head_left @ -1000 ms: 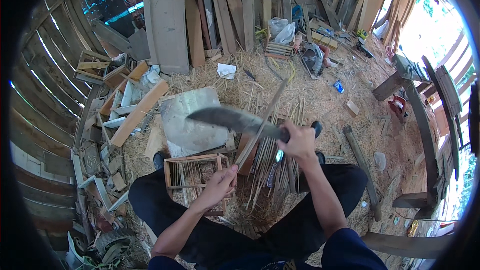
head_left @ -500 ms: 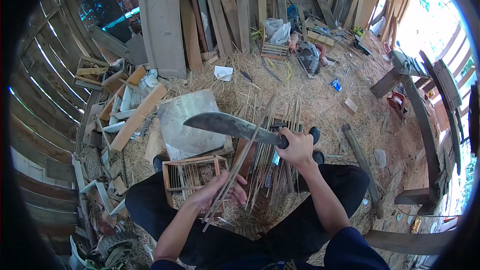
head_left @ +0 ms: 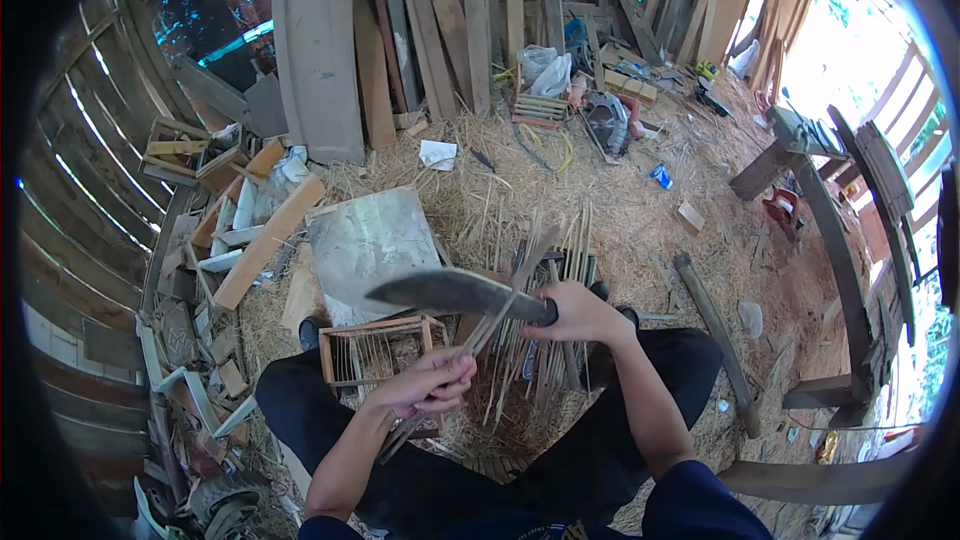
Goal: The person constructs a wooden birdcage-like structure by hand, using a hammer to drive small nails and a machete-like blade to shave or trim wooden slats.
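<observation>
My left hand (head_left: 428, 386) is closed around a few thin wooden strips (head_left: 484, 334), which slant up and away to the right. In my right hand (head_left: 582, 314) is the handle of a machete (head_left: 450, 292). Its broad dark blade points left and crosses the strips just beyond my left hand; whether the edge bites into them I cannot tell. Between my legs lies a loose pile of similar thin sticks (head_left: 572, 258). A small wooden frame with thin bars, like a cage (head_left: 372, 328), sits beside my left hand, partly hidden by my arm.
A pale flat board (head_left: 368, 245) lies on the straw-covered ground ahead. Scrap wood, including a thick plank (head_left: 270, 242), is heaped at left. A circular saw (head_left: 606, 128) and a blue can (head_left: 661, 176) lie farther off. To my right are a long wooden bar (head_left: 716, 340) and a bench frame (head_left: 835, 260).
The machete and my right hand have come down and slightly left. My left fingers, looser before, have closed round the strips. The whole view has shifted a little.
</observation>
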